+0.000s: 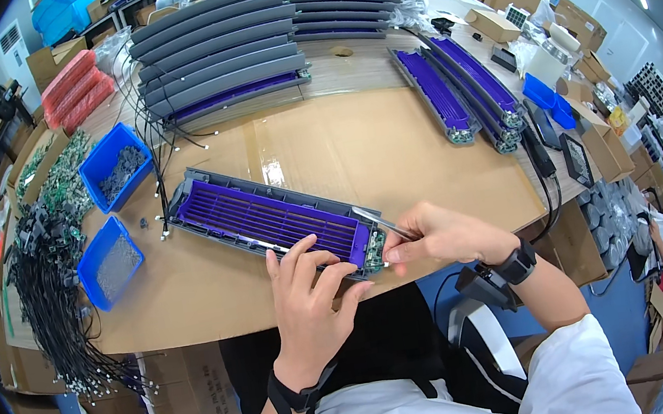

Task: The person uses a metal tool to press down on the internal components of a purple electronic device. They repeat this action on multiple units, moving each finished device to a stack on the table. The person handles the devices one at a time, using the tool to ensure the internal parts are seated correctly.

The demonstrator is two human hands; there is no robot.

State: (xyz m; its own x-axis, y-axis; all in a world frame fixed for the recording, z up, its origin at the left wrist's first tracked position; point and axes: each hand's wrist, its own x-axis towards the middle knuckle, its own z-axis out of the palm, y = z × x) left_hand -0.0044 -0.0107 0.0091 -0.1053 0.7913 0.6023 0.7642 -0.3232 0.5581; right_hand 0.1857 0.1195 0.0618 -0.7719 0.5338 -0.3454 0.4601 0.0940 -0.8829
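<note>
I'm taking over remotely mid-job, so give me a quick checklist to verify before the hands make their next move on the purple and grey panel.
1. Panel lies flat on the table: ok.
2. Left hand steadies the panel's near edge: ok.
3. Right hand grips the tweezers: ok.
4. Tweezer tips at the green circuit board: cannot tell, too small.
5. Blue bins within the left hand's reach: ok.
6. Board seated in the panel end: cannot tell.

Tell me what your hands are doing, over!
Left hand steadies purple grille panel. Right hand holds tweezers at its green circuit board. Nothing in the way.
</note>
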